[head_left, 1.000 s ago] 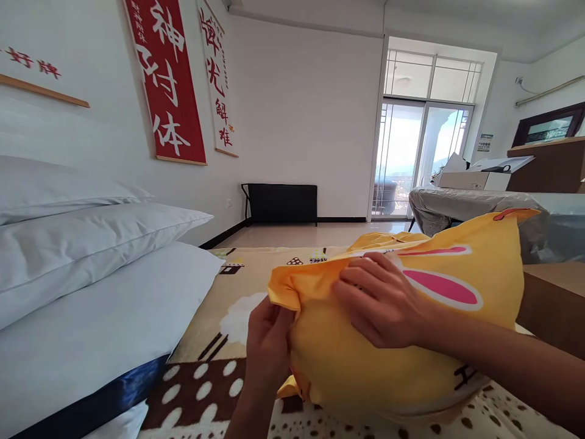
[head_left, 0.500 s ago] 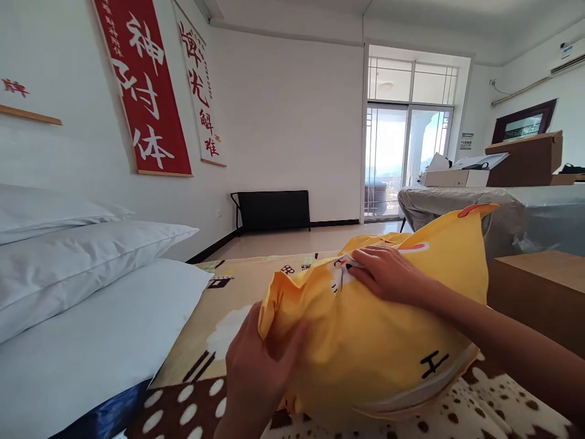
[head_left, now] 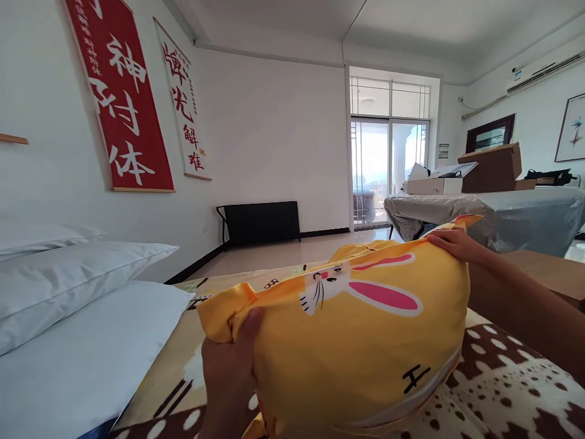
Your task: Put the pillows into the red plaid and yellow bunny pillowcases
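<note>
A plump yellow pillow (head_left: 338, 347) with a printed rabbit face and pink ears stands on its edge in front of me. My left hand (head_left: 231, 369) is closed around its left side below the corner, thumb on the near face. At the upper right, the fingers of my right hand (head_left: 454, 245) are bent over the top edge and grip the fabric near the other corner. The pillow's far side and the fingertips behind it are hidden. Beneath it lies a patterned brown and cream blanket (head_left: 516, 360).
White pillows (head_left: 86, 353) are stacked at the left. To the right are a cardboard box (head_left: 534, 274) and a plastic-covered table (head_left: 525, 213) bearing open boxes (head_left: 491, 171). A black folded frame (head_left: 262, 222) leans by the far wall, left of a glass door (head_left: 370, 171).
My right hand has moved from the pillow's middle to its upper right edge. The top is pulled straighter, so the rabbit print shows more fully. The left hand still holds the left side.
</note>
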The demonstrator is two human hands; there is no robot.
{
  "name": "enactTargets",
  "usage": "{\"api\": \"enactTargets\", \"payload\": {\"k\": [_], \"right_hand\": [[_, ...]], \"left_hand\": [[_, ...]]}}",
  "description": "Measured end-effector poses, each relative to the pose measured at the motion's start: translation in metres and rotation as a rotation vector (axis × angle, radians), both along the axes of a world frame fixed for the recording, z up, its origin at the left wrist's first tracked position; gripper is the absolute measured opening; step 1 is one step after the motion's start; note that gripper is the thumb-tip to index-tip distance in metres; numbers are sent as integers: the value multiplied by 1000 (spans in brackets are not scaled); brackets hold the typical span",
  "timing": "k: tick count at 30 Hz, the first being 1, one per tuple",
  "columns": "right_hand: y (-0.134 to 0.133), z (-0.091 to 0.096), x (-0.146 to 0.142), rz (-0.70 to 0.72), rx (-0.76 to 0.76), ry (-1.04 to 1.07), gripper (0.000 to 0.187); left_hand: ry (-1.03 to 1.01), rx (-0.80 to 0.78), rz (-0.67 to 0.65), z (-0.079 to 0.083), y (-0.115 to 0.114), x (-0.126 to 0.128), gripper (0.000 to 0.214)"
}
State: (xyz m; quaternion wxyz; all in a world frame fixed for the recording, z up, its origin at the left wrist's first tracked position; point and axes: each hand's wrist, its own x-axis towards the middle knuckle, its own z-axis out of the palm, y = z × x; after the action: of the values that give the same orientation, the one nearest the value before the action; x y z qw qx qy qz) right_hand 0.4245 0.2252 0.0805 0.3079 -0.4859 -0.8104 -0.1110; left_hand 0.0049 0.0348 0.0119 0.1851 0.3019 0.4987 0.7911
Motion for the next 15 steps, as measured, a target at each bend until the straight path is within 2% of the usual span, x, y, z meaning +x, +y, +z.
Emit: {"api": "enactTargets", "payload": {"k": [2,3,7,8,9,11,13,15], "right_hand": [[10,-5,26,25,35,5,57],[13,-7,34,52,40,-15,55],[14,-18,35,19,110,25,47],[13,-20,30,-9,149,72,46],[10,-21,24,-35,197,129,46],[-1,-18,8,-72,318,252,44],[-21,-7,-12,-85,454,355,42],[-49,8,-38,-52,581,406,41]], "left_hand": [[104,-112,74,0,7,-5,39],[138,-170,32,0,9,-7,41],[161,-374,-431,-1,10,-18,54],[159,-385,-490,-1,8,-20,55],[167,-360,-494,1,6,-22,55],[229,-241,-341,9,2,-22,54],[319,-129,-75,26,-1,-14,48],[398,16,189,49,-3,0,40]]}}
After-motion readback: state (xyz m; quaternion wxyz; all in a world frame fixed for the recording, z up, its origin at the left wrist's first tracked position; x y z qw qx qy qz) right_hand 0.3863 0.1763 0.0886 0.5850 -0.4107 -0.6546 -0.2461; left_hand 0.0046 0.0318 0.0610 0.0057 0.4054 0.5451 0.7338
